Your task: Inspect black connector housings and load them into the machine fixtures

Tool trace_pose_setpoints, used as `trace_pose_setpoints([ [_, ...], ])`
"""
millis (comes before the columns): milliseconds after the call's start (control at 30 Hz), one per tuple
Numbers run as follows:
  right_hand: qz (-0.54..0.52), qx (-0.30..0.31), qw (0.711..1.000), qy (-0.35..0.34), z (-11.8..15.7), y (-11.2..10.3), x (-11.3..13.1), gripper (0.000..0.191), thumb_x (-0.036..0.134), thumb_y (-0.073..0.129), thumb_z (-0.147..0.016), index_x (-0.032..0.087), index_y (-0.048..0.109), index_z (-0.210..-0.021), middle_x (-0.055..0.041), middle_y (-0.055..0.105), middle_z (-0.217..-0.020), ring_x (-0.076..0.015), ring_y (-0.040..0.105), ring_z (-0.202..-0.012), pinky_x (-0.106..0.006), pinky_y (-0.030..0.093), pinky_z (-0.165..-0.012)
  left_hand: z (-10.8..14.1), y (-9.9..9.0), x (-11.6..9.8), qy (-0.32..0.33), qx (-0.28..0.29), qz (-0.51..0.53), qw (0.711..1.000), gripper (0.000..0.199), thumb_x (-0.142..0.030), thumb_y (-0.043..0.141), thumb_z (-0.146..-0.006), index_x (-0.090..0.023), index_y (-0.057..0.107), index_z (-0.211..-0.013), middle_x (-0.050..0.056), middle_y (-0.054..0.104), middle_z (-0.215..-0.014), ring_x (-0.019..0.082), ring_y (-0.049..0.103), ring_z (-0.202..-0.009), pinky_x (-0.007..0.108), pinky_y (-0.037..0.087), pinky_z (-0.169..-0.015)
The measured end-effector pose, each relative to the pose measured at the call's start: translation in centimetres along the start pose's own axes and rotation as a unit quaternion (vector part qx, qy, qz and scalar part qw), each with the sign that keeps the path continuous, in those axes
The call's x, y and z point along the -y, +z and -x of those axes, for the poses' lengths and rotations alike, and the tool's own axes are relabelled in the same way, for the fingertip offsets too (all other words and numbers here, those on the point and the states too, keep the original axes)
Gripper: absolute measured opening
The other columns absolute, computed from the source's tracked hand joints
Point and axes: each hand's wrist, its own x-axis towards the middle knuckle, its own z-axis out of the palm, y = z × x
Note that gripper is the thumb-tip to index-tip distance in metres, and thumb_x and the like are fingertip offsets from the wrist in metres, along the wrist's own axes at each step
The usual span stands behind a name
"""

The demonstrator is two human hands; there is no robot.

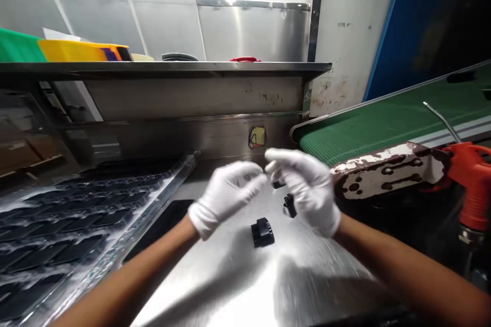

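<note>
Hovering: white-gloved left hand (227,196) and white-gloved right hand (309,189), left of the green belt (360,125), fingers bent, tips very close; cannot tell if touching or pinching anything.
Yellow square (260,136): left of the green belt, too small to read.
Closest black part (263,233): resting on the shiny table (322,268), left of the green belt; chunky, one round side with little ridges.
Other black bits (290,206): two, closer to the green belt; one with small prongs, one half hidden.

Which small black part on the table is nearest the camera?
The front part, fully uncovered and lowest in view; the middle part and rear part lie farther back.
</note>
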Motion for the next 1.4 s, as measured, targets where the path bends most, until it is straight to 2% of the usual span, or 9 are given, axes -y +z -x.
trace_pose_setpoints([
  [133,0.006,0.040,0.999,0.010,3.8,2.5,-4.1,0.024,0.019,0.054,-0.095,0.020,0.071,-0.112,-0.0045,0.073,-0.095,-0.0162,0.068,-0.084,-0.029,0.055,-0.076,3.0,4.8,1.5,-0.058,0.118,-0.013,0.991,0.022,-0.029,0.076,-0.077,-0.017,0.069,-0.094,0.001,0.070,-0.084,0.016,0.063,-0.071,0.024,0.049,-0.062],
  [233,0.021,0.120,0.992,0.038,5.6,2.6,-4.9,0.026,0.015,0.055,-0.090,0.021,0.072,-0.109,-0.0028,0.074,-0.086,-0.0162,0.068,-0.075,-0.028,0.053,-0.072,4.5,6.3,2.3,-0.076,0.146,-0.028,0.986,0.026,-0.028,0.079,-0.068,-0.021,0.068,-0.090,-0.002,0.068,-0.084,0.017,0.060,-0.073,0.025,0.044,-0.063],
  [400,0.043,0.231,0.965,0.116,5.2,1.9,-4.1,0.025,0.011,0.049,-0.092,0.024,0.071,-0.098,0.0012,0.072,-0.086,-0.0141,0.066,-0.075,-0.026,0.051,-0.073,4.6,6.2,3.3,-0.125,0.151,-0.028,0.980,0.013,-0.025,0.071,-0.071,-0.019,0.063,-0.079,-0.001,0.064,-0.078,0.017,0.057,-0.071,0.027,0.041,-0.064],
  [567,0.117,0.219,0.946,0.206,4.9,1.5,-5.6,0.020,0.019,0.049,-0.095,0.021,0.065,-0.083,0.0025,0.066,-0.076,-0.0126,0.060,-0.068,-0.027,0.047,-0.066,4.8,5.8,3.0,-0.164,0.142,0.001,0.976,0.022,-0.024,0.070,-0.071,-0.021,0.064,-0.092,-0.002,0.066,-0.086,0.016,0.060,-0.075,0.025,0.044,-0.064],
  [700,0.046,0.184,0.927,0.323,5.2,1.8,-6.0,0.015,0.025,0.051,-0.096,0.020,0.057,-0.083,0.0029,0.061,-0.075,-0.0115,0.060,-0.067,-0.024,0.047,-0.060,4.9,5.4,1.9,-0.112,0.091,0.018,0.989,0.027,-0.020,0.070,-0.072,-0.021,0.064,-0.098,-0.003,0.066,-0.089,0.014,0.061,-0.079,0.025,0.047,-0.070],
  [867,-0.118,0.153,0.869,0.455,5.5,2.3,-5.2,0.015,0.027,0.061,-0.091,0.019,0.048,-0.088,0.0056,0.055,-0.068,-0.0083,0.056,-0.053,-0.017,0.043,-0.045,5.5,5.5,1.9,-0.005,-0.005,0.005,1.000,0.040,-0.015,0.076,-0.066,-0.020,0.059,-0.101,-0.004,0.063,-0.089,0.012,0.060,-0.079,0.024,0.048,-0.075],
  [1100,-0.168,0.171,0.856,0.458,5.6,2.6,-5.2,0.016,0.024,0.057,-0.091,0.015,0.054,-0.079,0.0044,0.052,-0.060,-0.0063,0.049,-0.048,-0.015,0.037,-0.042,6.6,5.9,2.8,0.037,-0.009,-0.010,0.999,0.054,-0.024,0.079,-0.073,-0.025,0.050,-0.119,-0.002,0.061,-0.104,0.013,0.062,-0.091,0.025,0.049,-0.086],
  [1300,-0.150,0.188,0.858,0.455,5.6,2.5,-5.8,0.024,0.034,0.056,-0.092,0.016,0.052,-0.078,0.0028,0.054,-0.060,-0.0069,0.048,-0.046,-0.016,0.036,-0.044,6.1,5.6,2.4,-0.004,0.032,0.015,0.999,0.048,-0.024,0.076,-0.077,-0.027,0.052,-0.119,-0.004,0.066,-0.102,0.012,0.065,-0.086,0.023,0.051,-0.077],
  [1400,-0.157,0.205,0.847,0.465,5.4,2.3,-6.1,0.031,0.041,0.052,-0.093,0.015,0.051,-0.076,0.0037,0.050,-0.052,-0.0067,0.045,-0.042,-0.016,0.030,-0.040,5.7,5.5,2.1,-0.083,0.085,0.061,0.991,0.036,-0.020,0.075,-0.077,-0.027,0.060,-0.108,-0.006,0.068,-0.094,0.011,0.066,-0.079,0.021,0.051,-0.069],
])
